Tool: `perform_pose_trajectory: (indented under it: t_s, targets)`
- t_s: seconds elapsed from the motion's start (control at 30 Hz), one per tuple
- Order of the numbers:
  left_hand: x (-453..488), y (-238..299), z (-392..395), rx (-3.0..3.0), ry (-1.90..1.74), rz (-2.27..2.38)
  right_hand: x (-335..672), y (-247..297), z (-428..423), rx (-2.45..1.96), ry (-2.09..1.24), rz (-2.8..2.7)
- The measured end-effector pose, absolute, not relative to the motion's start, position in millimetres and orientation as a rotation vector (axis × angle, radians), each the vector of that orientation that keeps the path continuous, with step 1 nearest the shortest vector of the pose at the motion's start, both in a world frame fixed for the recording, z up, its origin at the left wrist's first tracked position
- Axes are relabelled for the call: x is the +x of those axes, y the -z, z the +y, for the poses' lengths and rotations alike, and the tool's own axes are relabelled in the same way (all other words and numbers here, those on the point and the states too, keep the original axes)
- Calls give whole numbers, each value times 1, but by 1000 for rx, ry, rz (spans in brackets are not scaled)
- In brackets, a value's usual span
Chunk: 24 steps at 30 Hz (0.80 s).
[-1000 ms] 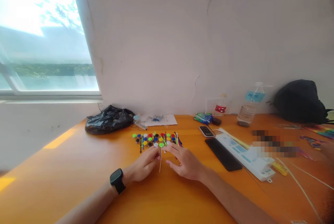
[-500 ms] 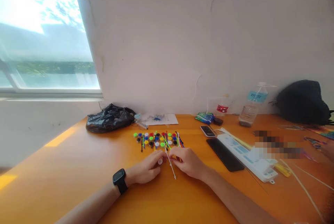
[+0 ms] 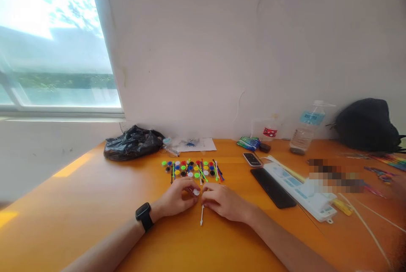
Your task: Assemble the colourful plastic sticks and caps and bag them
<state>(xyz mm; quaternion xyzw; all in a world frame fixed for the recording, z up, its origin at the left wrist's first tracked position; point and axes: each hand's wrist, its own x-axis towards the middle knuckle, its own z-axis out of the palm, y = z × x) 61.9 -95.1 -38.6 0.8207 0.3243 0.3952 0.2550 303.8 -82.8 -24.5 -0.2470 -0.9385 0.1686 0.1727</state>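
Left hand pinching a white disc, right hand a white stick, over the tabletop; fingertip grips presumably suit small parts. Coloured discs lie beyond, apparently for reach.

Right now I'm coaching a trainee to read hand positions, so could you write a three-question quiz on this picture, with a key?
1. Multiple choice: what is the left hand holding?
A) a red cup
B) a small white disc
C) a spoon

2. True or false: the right hand holds a white arrow-tipped stick.

3. Fill in the missing word, from the wearer's own point of view: the dark watch is worn on the ____ arm.

Key: 1. B; 2. true; 3. left.
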Motion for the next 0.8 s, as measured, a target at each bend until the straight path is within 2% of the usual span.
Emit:
perform_pose_trajectory:
  t_s: [0.13,0.4,0.8]
  targets:
    - [60,41,-93,2277,-1090,891,300,21,-91,-689,-474,-2678]
    - [56,36,-95,2405,-821,778,300,19,-92,-790,-476,-2556]
    - [53,47,-93,2194,-885,855,301,32,-83,-757,-543,-2497]
